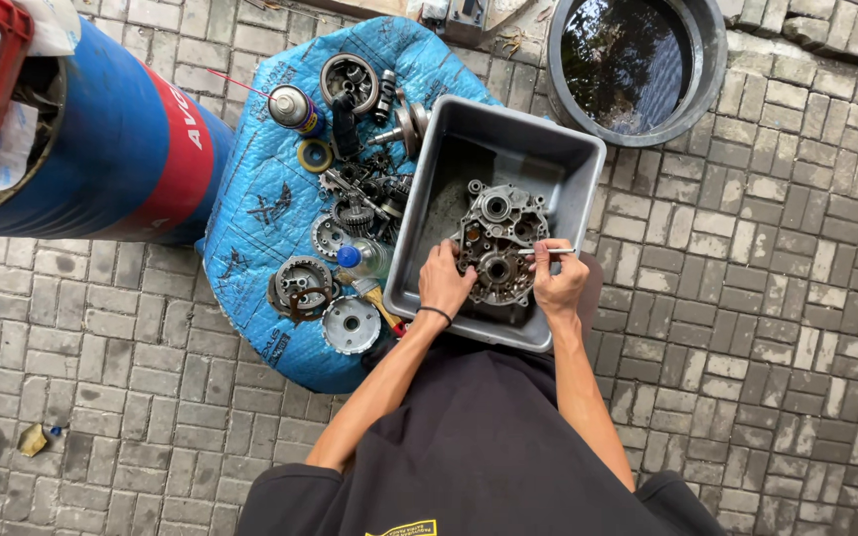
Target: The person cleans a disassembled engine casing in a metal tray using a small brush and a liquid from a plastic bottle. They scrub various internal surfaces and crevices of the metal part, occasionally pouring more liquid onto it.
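While the left hand [446, 281] presses flat on the engine case [497, 248] in the grey tub [508, 139], the right hand [558, 283] pinches a thin tool [548, 251] just above it, cleaning; careful small strokes seem needed.

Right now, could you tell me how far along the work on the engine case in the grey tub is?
Stripped gears and round covers already lie on the blue tarp. The left hand steadies the grey metal engine case while the right hand works a thin tool. Grime remains.
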